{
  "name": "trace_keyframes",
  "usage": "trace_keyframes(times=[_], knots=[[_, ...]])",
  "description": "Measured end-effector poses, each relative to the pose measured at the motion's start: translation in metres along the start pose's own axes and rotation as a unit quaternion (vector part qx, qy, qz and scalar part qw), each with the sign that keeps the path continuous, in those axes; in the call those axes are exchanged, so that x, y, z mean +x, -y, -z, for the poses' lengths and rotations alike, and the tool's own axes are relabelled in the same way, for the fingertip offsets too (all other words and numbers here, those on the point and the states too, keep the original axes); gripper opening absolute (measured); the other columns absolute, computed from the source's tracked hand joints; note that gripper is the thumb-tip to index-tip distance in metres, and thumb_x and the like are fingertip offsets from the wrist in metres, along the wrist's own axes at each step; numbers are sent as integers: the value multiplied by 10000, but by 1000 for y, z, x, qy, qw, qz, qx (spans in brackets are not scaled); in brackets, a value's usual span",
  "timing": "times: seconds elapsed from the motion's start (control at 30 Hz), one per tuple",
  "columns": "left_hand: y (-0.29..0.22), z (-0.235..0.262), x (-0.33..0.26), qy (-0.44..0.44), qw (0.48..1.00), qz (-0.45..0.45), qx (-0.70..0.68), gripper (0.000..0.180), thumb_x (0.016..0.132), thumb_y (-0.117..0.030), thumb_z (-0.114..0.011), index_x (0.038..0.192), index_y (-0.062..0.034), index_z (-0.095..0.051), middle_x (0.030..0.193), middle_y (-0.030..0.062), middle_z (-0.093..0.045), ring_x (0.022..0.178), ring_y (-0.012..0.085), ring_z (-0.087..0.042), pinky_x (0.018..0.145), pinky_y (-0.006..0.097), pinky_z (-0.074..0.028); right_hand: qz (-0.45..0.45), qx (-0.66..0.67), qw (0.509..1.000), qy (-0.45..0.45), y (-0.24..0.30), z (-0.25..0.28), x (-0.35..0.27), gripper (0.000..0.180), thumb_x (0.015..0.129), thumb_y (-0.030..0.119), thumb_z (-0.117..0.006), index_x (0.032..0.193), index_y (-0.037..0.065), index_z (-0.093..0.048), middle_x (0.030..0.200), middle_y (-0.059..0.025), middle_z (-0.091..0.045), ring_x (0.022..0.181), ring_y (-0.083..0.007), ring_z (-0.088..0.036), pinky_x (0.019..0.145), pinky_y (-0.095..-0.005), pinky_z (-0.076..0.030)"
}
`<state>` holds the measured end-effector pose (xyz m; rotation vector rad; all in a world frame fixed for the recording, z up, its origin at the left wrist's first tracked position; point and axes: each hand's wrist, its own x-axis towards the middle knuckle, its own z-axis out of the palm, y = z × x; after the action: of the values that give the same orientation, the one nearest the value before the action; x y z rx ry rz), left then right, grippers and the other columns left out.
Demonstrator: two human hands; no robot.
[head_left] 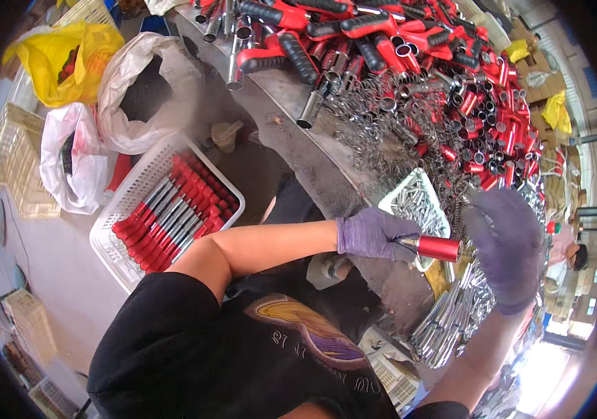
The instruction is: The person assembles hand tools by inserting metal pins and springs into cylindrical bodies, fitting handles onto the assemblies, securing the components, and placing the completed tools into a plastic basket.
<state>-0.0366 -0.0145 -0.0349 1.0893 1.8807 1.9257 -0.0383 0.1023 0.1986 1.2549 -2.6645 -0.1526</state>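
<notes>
My left hand (376,234), in a purple glove, is closed around the metal end of a short part with a shiny red sleeve (439,248). The sleeve points right, toward my other hand. My right hand (506,248), gloved the same way, is raised over the right side of the heap. Its fingers are smeared by motion, so I cannot make out whether they hold anything. Under and behind my left hand stands a small white basket (445,222) of little metal pins. Loose coil springs (382,136) lie tangled beyond it.
Red-and-black handles (375,28) and red metal sleeves (511,136) are heaped on the far table. Long metal rods (452,318) lie near right. At left, a white crate (106,241) holds rows of red-handled tools. Behind it stand white (113,98) and yellow (40,52) bags.
</notes>
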Motion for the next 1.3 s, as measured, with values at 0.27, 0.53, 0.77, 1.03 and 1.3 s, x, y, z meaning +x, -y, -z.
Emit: trace_keyframes(times=[0.27,0.53,0.77,1.03,1.3], knots=[[-9,-5,9,32,998,-31,38,520,798,-440,-674,1182,-115,-544,928,119,-630,822,230,-638,750,321,-491,15,48,997,55,5,-46,163,259,896,307,-463,1013,118,-597,855,-135,-609,809,-293,-617,711,-398,-478],[39,-43,31,-38,959,-251,124,517,856,-468,-566,1213,-95,-535,1097,142,-622,999,261,-598,859,388,-464,-297,-47,952,-51,-9,-285,289,514,950,231,-292,1404,-9,-276,1279,-147,-547,1130,-321,-548,981,-547,-337],[47,-21,17,-84,966,-180,163,496,860,-455,-582,1176,-74,-552,1070,150,-628,991,246,-602,862,372,-466,-233,235,944,-14,18,-158,251,524,817,366,-526,1195,10,-460,1016,-250,-632,945,-364,-635,835,-441,-480],[-1,4,-1,-17,997,71,6,542,785,-435,-693,1166,-75,-552,924,121,-635,832,243,-635,752,326,-498,-151,541,740,-370,3,11,5,517,773,25,-516,1277,-29,-416,1112,-181,-586,954,-236,-623,779,-351,-528],[4,-3,6,47,996,-12,81,553,771,-460,-687,1161,-90,-560,936,129,-644,868,299,-640,759,354,-503,-375,183,904,-95,0,60,-170,675,663,122,-746,1253,7,-438,1083,-80,-546,888,-174,-586,679,-300,-511]])
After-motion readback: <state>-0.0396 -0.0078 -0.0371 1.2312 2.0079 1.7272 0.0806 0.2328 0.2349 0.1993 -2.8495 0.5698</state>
